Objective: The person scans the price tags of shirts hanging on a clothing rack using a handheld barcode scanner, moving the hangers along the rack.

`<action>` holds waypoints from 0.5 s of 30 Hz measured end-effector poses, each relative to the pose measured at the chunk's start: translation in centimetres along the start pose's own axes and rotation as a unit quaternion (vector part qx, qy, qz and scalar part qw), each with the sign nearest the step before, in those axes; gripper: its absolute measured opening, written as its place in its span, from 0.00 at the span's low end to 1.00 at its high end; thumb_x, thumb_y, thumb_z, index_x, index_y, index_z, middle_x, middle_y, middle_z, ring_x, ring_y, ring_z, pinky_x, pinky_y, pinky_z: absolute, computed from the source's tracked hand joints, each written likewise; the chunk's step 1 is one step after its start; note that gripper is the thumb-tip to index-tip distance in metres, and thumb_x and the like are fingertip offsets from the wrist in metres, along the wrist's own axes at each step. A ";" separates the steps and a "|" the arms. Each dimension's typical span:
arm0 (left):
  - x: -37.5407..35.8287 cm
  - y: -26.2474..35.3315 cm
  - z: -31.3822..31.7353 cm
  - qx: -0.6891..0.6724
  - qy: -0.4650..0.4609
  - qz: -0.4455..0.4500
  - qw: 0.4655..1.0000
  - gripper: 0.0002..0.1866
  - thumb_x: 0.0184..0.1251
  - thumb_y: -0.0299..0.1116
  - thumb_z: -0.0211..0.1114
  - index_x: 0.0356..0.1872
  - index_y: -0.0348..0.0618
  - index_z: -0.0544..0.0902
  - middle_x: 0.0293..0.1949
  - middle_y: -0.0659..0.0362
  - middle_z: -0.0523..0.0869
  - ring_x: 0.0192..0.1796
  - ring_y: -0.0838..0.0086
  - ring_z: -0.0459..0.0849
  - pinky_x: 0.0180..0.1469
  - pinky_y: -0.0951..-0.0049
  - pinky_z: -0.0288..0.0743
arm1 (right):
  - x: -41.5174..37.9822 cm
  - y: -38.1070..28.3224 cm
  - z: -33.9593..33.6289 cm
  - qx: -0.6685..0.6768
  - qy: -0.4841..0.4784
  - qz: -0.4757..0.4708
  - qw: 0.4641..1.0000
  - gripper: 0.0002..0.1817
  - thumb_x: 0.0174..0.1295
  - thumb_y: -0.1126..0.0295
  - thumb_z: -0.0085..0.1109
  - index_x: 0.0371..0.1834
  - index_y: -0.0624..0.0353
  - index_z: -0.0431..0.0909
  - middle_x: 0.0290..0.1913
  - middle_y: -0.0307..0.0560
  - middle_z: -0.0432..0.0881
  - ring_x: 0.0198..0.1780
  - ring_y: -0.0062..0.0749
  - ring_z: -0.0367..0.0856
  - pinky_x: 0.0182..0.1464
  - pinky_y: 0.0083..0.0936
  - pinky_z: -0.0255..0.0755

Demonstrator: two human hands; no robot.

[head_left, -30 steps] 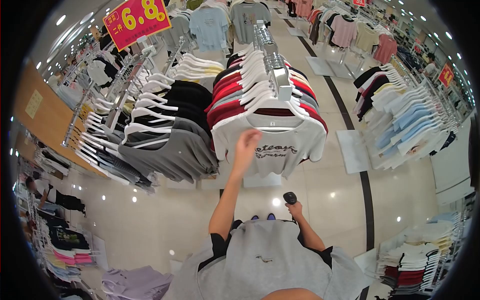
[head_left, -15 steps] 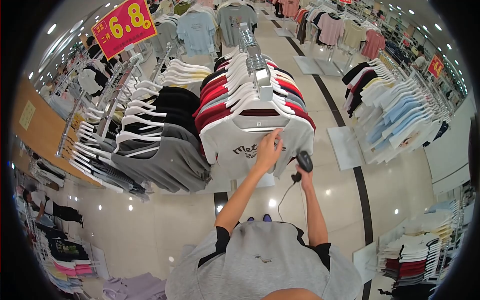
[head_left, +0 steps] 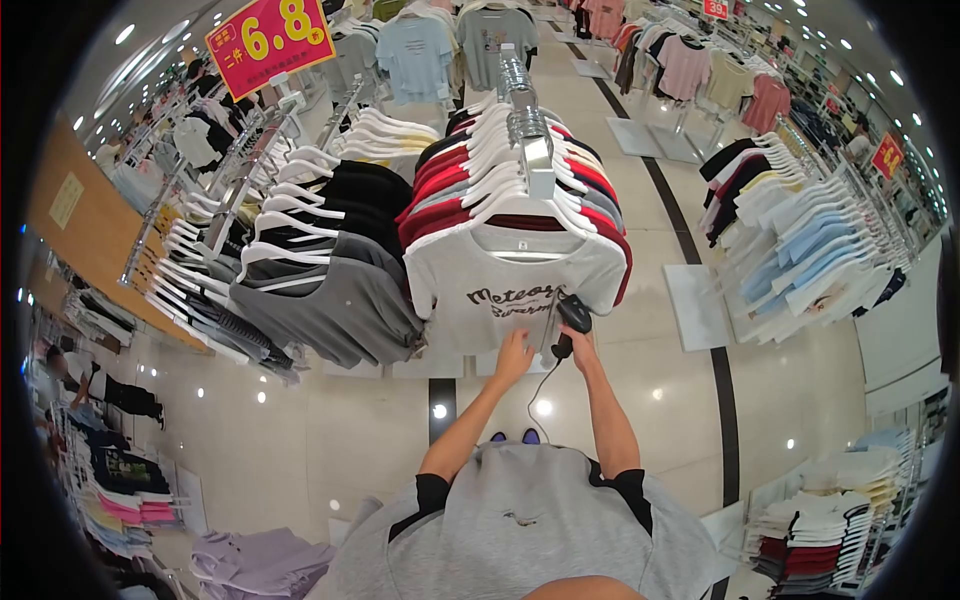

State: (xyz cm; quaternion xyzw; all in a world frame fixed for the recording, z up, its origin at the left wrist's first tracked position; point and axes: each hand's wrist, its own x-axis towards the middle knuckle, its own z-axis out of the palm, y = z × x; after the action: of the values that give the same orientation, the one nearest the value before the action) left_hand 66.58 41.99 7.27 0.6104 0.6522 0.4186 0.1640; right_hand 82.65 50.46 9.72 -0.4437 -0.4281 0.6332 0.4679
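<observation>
A light grey T-shirt (head_left: 470,280) with dark lettering hangs on a white hanger (head_left: 525,203) at the front of the rack. In my right hand (head_left: 583,350) is a black corded handheld device (head_left: 572,315) with a rounded head. That head overlaps the shirt's lower right front, beside the printed words. My left hand (head_left: 513,356) is at the shirt's lower front, left of the device, fingers extended and somewhat apart. A thin cord (head_left: 533,395) drops from the device's handle toward my shoes.
Red, navy and grey tops (head_left: 430,190) hang behind the T-shirt on a metal rail (head_left: 538,165). Black and dark grey tops (head_left: 330,300) crowd the left. White and light blue tops (head_left: 800,240) hang across the aisle at right. A person (head_left: 90,385) stands far left.
My left hand has come down from the shirt's neckline to its lower front. My right hand has brought the black device left, over the shirt, and the lettering is less covered.
</observation>
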 end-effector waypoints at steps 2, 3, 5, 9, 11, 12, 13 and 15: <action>-1.6 -0.7 0.2 -0.038 -0.038 -0.074 0.996 0.24 0.55 0.29 0.65 0.53 0.37 0.70 0.47 0.46 0.79 0.51 0.51 0.77 0.54 0.57 0.70 | 0.8 -0.1 0.6 -0.012 -0.011 0.005 1.000 0.13 0.50 0.72 0.67 0.40 0.59 0.79 0.33 0.36 0.80 0.33 0.22 0.75 0.37 0.22 0.68; -2.3 -0.7 0.2 -0.037 -0.037 -0.075 0.996 0.24 0.55 0.29 0.65 0.53 0.37 0.70 0.47 0.46 0.79 0.51 0.51 0.77 0.54 0.57 0.70 | 0.8 -0.1 0.8 -0.027 -0.019 0.014 0.999 0.09 0.51 0.73 0.66 0.36 0.58 0.80 0.32 0.36 0.80 0.31 0.22 0.74 0.35 0.23 0.68; -3.2 -0.6 0.4 -0.013 -0.056 -0.104 0.993 0.32 0.53 0.33 0.69 0.58 0.38 0.65 0.52 0.43 0.76 0.55 0.47 0.74 0.55 0.54 0.70 | -0.1 0.1 0.7 -0.060 -0.024 -0.010 0.998 0.07 0.52 0.73 0.66 0.33 0.59 0.80 0.29 0.36 0.80 0.29 0.21 0.74 0.33 0.22 0.67; -4.7 1.3 2.2 0.032 -0.051 -0.155 0.986 0.42 0.49 0.40 0.73 0.63 0.39 0.60 0.58 0.40 0.69 0.59 0.42 0.69 0.56 0.51 0.68 | -6.4 -2.6 1.3 -0.142 -0.041 -0.069 0.987 0.04 0.53 0.74 0.66 0.30 0.61 0.81 0.25 0.36 0.81 0.26 0.21 0.75 0.29 0.20 0.68; -5.2 2.1 3.7 0.036 -0.081 -0.214 0.973 0.51 0.46 0.47 0.74 0.68 0.40 0.53 0.62 0.40 0.64 0.61 0.40 0.66 0.58 0.48 0.67 | -9.3 -4.3 1.3 -0.132 -0.070 -0.004 0.989 0.06 0.52 0.76 0.66 0.32 0.62 0.81 0.28 0.38 0.82 0.30 0.21 0.77 0.34 0.21 0.71; -5.5 1.6 5.3 0.035 -0.068 -0.256 0.964 0.53 0.47 0.51 0.73 0.69 0.39 0.52 0.61 0.41 0.65 0.61 0.42 0.67 0.60 0.50 0.67 | -10.1 -4.3 1.0 -0.085 -0.107 -0.012 0.991 0.11 0.51 0.77 0.68 0.38 0.61 0.81 0.33 0.40 0.83 0.35 0.21 0.79 0.41 0.21 0.73; -6.5 -0.9 7.8 0.033 -0.072 -0.252 0.964 0.53 0.47 0.51 0.73 0.69 0.39 0.52 0.61 0.41 0.65 0.61 0.42 0.67 0.60 0.50 0.67 | -10.9 -5.5 1.1 -0.086 -0.102 -0.014 0.991 0.11 0.51 0.77 0.68 0.38 0.61 0.81 0.33 0.40 0.83 0.35 0.21 0.79 0.41 0.21 0.73; -8.5 -5.9 12.6 -0.076 -0.071 -0.240 0.965 0.50 0.49 0.53 0.70 0.68 0.38 0.56 0.61 0.41 0.66 0.60 0.45 0.70 0.59 0.53 0.69 | -13.2 -8.6 1.4 -0.039 -0.122 0.011 0.992 0.16 0.51 0.77 0.68 0.45 0.61 0.79 0.39 0.41 0.83 0.39 0.21 0.78 0.46 0.21 0.72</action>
State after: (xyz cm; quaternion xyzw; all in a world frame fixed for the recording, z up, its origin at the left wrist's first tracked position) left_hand 73.52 38.98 -7.15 0.4503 0.7322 0.3710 0.3515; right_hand 85.32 39.12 20.46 -0.3854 -0.5014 0.6707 0.3876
